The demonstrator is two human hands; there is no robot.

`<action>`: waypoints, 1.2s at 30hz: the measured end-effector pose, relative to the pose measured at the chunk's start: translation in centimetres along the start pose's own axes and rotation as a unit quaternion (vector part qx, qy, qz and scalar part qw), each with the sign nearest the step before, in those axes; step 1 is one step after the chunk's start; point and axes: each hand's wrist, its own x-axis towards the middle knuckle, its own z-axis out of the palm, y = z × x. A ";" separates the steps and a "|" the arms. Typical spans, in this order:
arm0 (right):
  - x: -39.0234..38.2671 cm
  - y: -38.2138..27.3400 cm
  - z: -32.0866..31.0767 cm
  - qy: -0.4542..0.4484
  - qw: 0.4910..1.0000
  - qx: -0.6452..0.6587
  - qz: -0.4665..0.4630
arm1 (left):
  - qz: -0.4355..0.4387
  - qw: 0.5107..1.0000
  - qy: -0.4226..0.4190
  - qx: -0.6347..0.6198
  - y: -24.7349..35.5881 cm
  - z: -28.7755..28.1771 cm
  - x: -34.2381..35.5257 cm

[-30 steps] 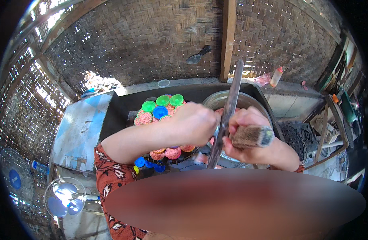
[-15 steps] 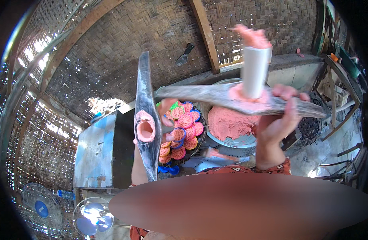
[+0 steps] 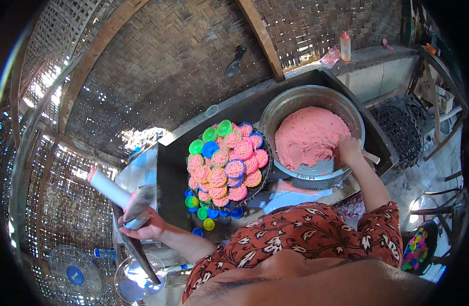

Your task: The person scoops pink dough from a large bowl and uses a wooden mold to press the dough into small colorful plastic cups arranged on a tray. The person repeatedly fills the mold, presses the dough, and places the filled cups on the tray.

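At the left, my left hand (image 3: 150,227) is closed around a dough press. Its white tube (image 3: 109,188) points up and left, with pink dough at the tip, and a dark wooden bar (image 3: 141,257) hangs down beside the fingers. Over on the right, my right hand (image 3: 350,150) reaches into a metal basin (image 3: 312,92) and closes on the edge of the pink dough (image 3: 311,135); its fingertips are partly hidden. Between my arms, a round tray holds small colourful cups (image 3: 195,147) and several cups filled with squiggly pink dough (image 3: 234,168).
Loose blue, green and yellow cups (image 3: 209,224) lie left of the tray. A bottle (image 3: 345,47) stands on the back ledge near a pink plastic bag (image 3: 330,57). Two fans (image 3: 75,275) are at lower left. A container of colourful cups (image 3: 415,250) sits at lower right.
The press parts, held apart in both hands before, are now together in my left hand, lower and further left. My right hand has let go of its bar and reached into the basin.
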 end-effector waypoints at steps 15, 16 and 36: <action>0.1 3.1 -4.9 0.065 0.978 -0.017 -0.197 | 0.019 0.986 0.137 -0.097 4.5 -4.3 -1.5; 0.5 3.3 -5.4 0.061 0.976 -0.005 -0.211 | 0.026 0.985 0.152 -0.075 5.1 -5.2 -1.1; -0.3 -1.4 -4.3 -0.313 0.908 -0.139 -0.241 | 0.069 0.977 0.192 0.062 1.8 -7.7 -0.1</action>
